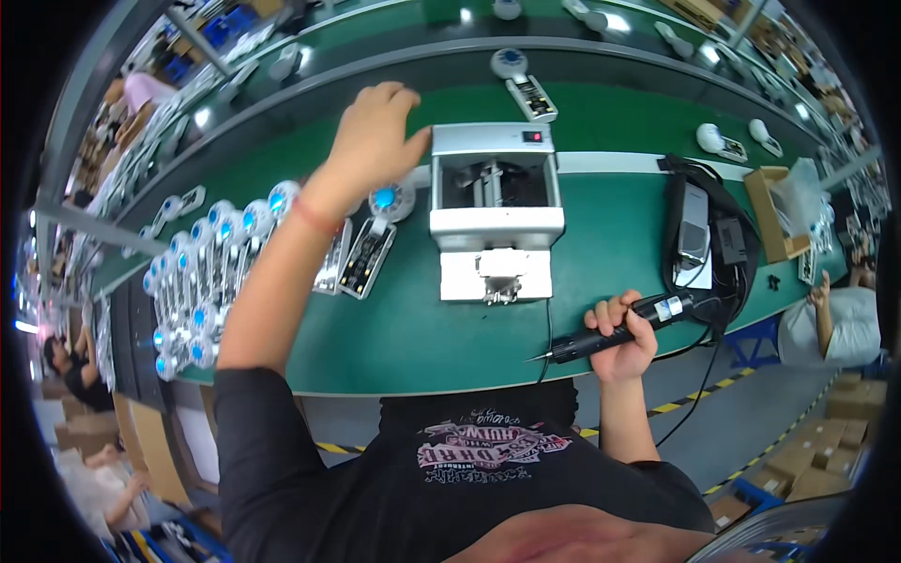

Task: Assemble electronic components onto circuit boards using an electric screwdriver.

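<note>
My right hand [621, 336] is wrapped round a black electric screwdriver [610, 338], its thin bit pointing left over the table's near edge. My left hand [375, 136] reaches far forward, thumb apart from the fingers, with nothing visible in it. Just right of its thumb stands a silver screw feeder [497, 220] with a small red-lit switch on top. Below that hand lies a white handheld device [368, 255] with a blue round centre and an uncovered battery bay. Another white device [532, 98] rests behind the feeder.
Many similar white devices [225, 225] stand in rows at the left. At the right lie a black bag [732, 235] with a grey box and cables, and a cardboard box [777, 214]. A metal rail [375, 75] crosses behind the green table [413, 347]. Other people work on both sides.
</note>
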The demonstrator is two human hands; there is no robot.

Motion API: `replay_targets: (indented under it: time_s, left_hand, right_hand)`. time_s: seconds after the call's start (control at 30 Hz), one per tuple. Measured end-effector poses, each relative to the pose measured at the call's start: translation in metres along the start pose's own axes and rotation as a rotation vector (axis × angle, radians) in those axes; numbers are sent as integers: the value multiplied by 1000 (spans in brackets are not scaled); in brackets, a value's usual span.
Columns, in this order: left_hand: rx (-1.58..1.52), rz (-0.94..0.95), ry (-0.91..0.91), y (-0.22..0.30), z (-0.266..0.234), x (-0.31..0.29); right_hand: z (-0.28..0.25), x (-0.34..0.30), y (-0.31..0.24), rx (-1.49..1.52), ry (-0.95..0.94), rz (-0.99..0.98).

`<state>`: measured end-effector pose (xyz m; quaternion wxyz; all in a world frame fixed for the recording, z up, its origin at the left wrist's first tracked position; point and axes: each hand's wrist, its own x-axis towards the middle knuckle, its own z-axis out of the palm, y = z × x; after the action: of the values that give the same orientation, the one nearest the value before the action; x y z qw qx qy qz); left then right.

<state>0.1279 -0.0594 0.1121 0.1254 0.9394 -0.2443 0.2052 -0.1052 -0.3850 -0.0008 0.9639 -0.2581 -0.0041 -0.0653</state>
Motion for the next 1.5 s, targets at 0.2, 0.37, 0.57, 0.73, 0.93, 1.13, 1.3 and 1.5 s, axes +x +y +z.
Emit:
replay_targets:
  time_s: [0.2, 0.37, 0.57, 0.73, 0.93, 1.13, 1.3, 1.5]
  left_hand:
    - [-93, -179, -165, -38, 132, 179]
    - [-259, -125, -368, -52, 169, 194]
    - [252, 0, -31, -20, 4, 128]
    - [-7, -148, 304, -35, -107, -16]
    - [-603, -368, 62, 29, -78, -228]
    - [-315, -327, 32, 77, -7, -253]
    - [-354, -226, 184, 65, 6, -252]
    - [-694, -266, 108, 66, 5, -257]
  right_hand:
    - [-4, 2, 0, 31, -6, -17]
    - [-5, 2, 6, 60, 4, 1]
    - [-13, -3, 6, 67, 48, -2]
    - [-11, -2, 6, 70, 22, -11]
    - [5, 7, 12, 72, 24, 46]
    - [36, 11, -11, -111, -162, -104]
    - [63, 24, 2, -907, -101, -354]
    - [68, 29, 23, -906, -296, -443]
